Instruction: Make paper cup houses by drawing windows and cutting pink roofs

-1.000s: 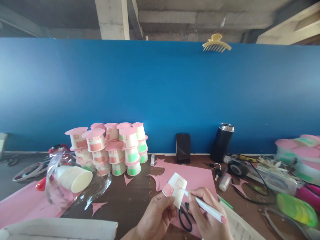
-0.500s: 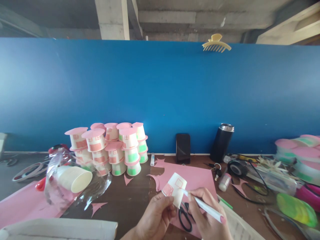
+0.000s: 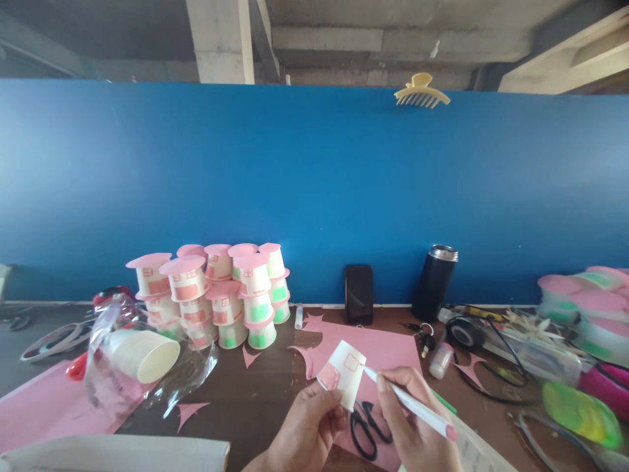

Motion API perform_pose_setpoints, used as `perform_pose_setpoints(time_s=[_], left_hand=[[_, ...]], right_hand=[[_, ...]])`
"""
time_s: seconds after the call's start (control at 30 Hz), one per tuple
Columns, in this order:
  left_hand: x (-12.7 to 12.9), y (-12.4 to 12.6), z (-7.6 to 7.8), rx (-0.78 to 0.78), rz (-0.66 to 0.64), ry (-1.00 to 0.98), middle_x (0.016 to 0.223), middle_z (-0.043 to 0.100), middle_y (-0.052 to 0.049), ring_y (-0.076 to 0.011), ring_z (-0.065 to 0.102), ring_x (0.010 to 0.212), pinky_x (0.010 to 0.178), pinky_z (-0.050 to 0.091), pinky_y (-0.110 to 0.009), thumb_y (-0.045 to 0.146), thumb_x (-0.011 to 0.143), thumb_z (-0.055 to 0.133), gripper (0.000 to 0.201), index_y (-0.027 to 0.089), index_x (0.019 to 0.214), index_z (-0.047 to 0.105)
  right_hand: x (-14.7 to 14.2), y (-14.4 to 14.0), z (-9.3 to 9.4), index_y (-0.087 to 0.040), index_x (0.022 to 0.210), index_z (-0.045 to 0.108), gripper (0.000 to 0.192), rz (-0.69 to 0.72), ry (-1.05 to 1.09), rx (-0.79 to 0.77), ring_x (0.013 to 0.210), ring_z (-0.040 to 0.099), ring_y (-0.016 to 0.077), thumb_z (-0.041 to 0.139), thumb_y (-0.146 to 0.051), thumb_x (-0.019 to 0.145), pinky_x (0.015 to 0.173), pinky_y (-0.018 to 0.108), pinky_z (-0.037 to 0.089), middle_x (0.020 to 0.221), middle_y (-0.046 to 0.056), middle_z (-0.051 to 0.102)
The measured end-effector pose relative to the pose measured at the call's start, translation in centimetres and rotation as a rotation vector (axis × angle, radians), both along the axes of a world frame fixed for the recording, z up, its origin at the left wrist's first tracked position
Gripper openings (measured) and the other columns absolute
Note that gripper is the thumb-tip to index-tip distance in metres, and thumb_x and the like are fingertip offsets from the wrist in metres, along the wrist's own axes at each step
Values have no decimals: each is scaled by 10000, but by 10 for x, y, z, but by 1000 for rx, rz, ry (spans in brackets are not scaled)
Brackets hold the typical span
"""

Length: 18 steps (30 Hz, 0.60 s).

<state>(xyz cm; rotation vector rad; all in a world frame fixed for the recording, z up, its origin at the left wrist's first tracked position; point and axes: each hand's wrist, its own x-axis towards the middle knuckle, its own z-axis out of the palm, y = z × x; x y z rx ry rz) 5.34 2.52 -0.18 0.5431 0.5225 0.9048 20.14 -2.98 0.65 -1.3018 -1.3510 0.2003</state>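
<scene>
My left hand [image 3: 307, 429] grips a small white paper cup [image 3: 343, 373], held upside down and tilted, with pink squares drawn on its side. My right hand [image 3: 410, 429] holds a white pen with a pink end [image 3: 415, 406]; its tip touches the cup's right side. Both hands hover over a pink paper sheet [image 3: 388, 351] on the brown table, just above black scissors [image 3: 366, 429].
A pile of decorated cups with pink lids [image 3: 216, 292] stands at the back left, beside a plastic sleeve of plain cups [image 3: 140, 354]. A phone [image 3: 358, 294], a black flask [image 3: 434, 280], a glue stick [image 3: 299, 315], tape rolls, cables and pink scraps lie about. A blue partition [image 3: 314, 190] backs the table.
The view has dipped slightly. My right hand with the pen has shifted a little to the right and lower along the cup; the cup stays in my left hand.
</scene>
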Motion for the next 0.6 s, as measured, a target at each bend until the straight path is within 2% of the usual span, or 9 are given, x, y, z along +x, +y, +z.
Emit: perform_pose_setpoints(time_s=[0.27, 0.47, 0.6], left_hand=[[0, 0, -2, 44, -21, 22, 551, 550, 0, -73, 470, 521, 542, 372, -201, 206, 588, 815, 211, 88, 627, 644], [0, 0, -3, 43, -32, 32, 554, 552, -1, -74, 469, 521, 540, 363, -200, 207, 590, 813, 210, 83, 647, 653], [0, -1, -2, 31, -36, 27, 552, 555, 0, -68, 468, 518, 541, 365, -193, 198, 580, 818, 210, 81, 657, 662]], right_hand=[[-2, 2, 1, -209, 879, 561, 159, 36, 60, 17, 378, 519, 110, 529, -362, 912, 353, 193, 432, 498, -56, 521], [-2, 3, 1, -204, 852, 575, 170, -37, 5, 23, 426, 555, 110, 536, -364, 897, 380, 191, 437, 586, -20, 593], [-2, 2, 1, -205, 858, 571, 170, -17, 22, 9, 423, 558, 114, 536, -367, 899, 383, 195, 442, 569, -25, 588]])
